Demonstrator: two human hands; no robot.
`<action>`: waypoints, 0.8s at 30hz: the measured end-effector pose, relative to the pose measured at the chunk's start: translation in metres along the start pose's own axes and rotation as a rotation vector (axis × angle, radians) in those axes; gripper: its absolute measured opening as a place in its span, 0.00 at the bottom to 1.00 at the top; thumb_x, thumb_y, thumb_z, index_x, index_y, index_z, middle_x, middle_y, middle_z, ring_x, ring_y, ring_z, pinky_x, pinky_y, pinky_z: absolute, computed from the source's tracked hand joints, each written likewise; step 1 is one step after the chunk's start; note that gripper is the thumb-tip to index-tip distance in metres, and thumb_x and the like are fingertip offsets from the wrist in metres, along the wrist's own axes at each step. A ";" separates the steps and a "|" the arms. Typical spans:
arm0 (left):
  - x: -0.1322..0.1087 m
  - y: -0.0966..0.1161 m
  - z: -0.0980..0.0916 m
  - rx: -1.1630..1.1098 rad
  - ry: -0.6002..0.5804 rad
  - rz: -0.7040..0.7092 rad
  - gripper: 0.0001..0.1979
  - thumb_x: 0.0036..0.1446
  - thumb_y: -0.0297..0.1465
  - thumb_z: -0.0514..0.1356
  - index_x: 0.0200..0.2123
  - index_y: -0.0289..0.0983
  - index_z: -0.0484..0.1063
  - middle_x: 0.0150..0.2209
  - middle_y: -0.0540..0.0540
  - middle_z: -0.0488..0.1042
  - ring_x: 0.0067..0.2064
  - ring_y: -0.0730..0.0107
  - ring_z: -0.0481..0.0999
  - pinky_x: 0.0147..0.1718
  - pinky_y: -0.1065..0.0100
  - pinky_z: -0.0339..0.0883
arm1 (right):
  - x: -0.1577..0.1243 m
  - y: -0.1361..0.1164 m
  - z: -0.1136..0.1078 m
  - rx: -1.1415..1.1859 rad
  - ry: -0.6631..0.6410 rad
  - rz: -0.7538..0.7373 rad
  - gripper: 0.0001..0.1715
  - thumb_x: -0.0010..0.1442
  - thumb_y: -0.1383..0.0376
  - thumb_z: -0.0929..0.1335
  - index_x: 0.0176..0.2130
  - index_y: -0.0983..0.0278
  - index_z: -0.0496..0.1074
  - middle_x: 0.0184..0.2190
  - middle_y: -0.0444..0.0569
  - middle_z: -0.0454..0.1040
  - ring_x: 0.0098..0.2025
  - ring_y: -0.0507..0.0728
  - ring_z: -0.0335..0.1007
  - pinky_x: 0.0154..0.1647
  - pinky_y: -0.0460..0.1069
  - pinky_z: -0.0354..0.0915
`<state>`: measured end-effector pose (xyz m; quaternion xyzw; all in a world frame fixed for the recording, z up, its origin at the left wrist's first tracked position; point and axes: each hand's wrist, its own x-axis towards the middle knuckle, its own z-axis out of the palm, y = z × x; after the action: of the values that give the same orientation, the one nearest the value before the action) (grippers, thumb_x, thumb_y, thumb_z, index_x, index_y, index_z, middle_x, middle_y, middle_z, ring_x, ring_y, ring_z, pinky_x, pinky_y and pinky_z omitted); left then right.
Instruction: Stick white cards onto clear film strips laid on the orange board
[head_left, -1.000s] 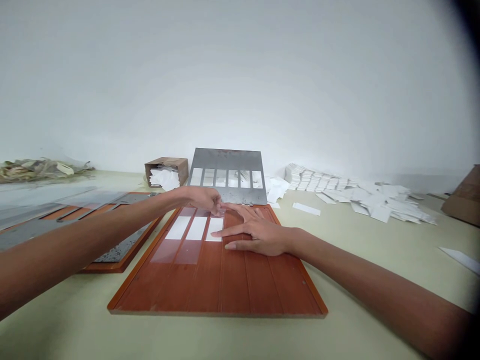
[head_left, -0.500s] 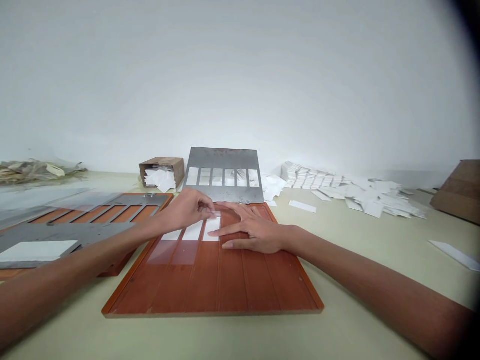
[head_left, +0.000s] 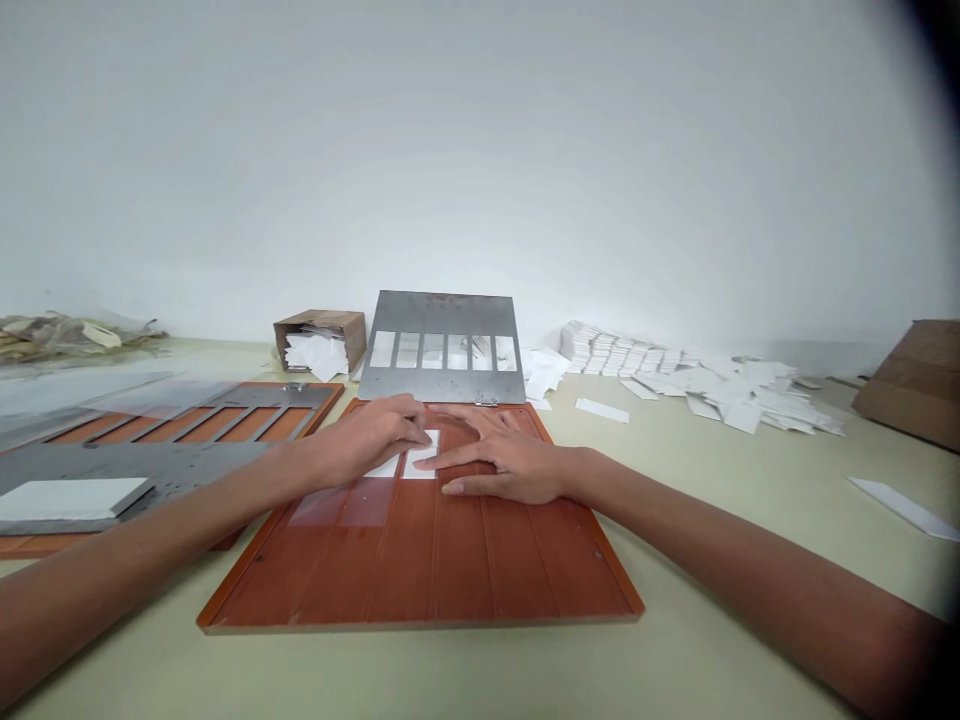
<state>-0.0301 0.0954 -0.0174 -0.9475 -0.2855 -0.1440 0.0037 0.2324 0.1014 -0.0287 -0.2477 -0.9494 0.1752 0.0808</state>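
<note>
L hand point(head_left: 367, 438) shifted nearer — curled, grip unclear — by white card point(head_left: 421, 474) partly under spread R hand point(head_left: 517, 462).

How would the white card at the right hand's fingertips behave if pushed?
The white card probably weighs little, looking thin against the brown board. Lying flat, it would likely slide rather than roll. The right hand, with a finger over it, might hinder that.

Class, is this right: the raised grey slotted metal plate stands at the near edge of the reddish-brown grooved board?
The edge is wrong: the head view shows the raised grey slotted metal plate standing at the far edge of the reddish-brown grooved board.
</note>
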 end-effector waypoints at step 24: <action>-0.003 0.004 -0.001 0.017 -0.059 0.003 0.16 0.70 0.24 0.47 0.38 0.37 0.74 0.37 0.44 0.70 0.40 0.64 0.69 0.39 0.65 0.61 | 0.000 0.002 0.001 -0.012 -0.014 -0.013 0.28 0.68 0.38 0.60 0.64 0.31 0.61 0.75 0.30 0.38 0.76 0.68 0.30 0.72 0.73 0.30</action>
<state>-0.0305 0.0902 -0.0171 -0.9518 -0.2851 -0.1135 0.0034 0.2330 0.1033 -0.0301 -0.2408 -0.9526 0.1707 0.0736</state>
